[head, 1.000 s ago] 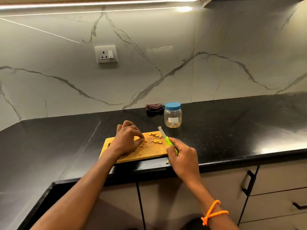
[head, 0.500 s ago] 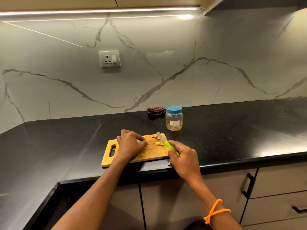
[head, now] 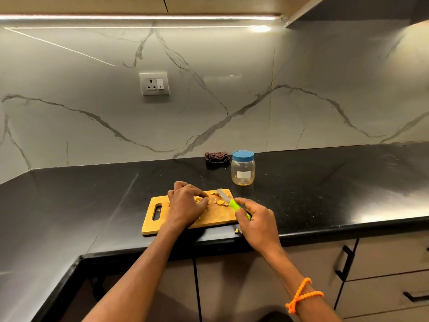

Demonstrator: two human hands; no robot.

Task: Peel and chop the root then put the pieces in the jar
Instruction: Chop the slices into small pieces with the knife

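Observation:
A wooden chopping board (head: 218, 216) lies near the front edge of the black counter. Several yellow root slices (head: 219, 202) are scattered on its far part. My left hand (head: 186, 205) is curled over the board's middle and pinches a piece of root, mostly hidden under the fingers. My right hand (head: 256, 219) grips a knife with a green handle (head: 233, 204); its blade points up-left over the slices. A clear plastic jar with a blue lid (head: 243, 168) stands behind the board, lid on.
A dark folded cloth (head: 217, 157) lies by the wall left of the jar. One yellow scrap (head: 236, 230) sits on the counter edge beside the board. A wall socket (head: 154, 83) is above. Drawers with black handles (head: 346, 263) are below right.
The camera view has tilted, so everything sits lower and further right in the frame. Both hands keep their hold; the knife stays over the slices.

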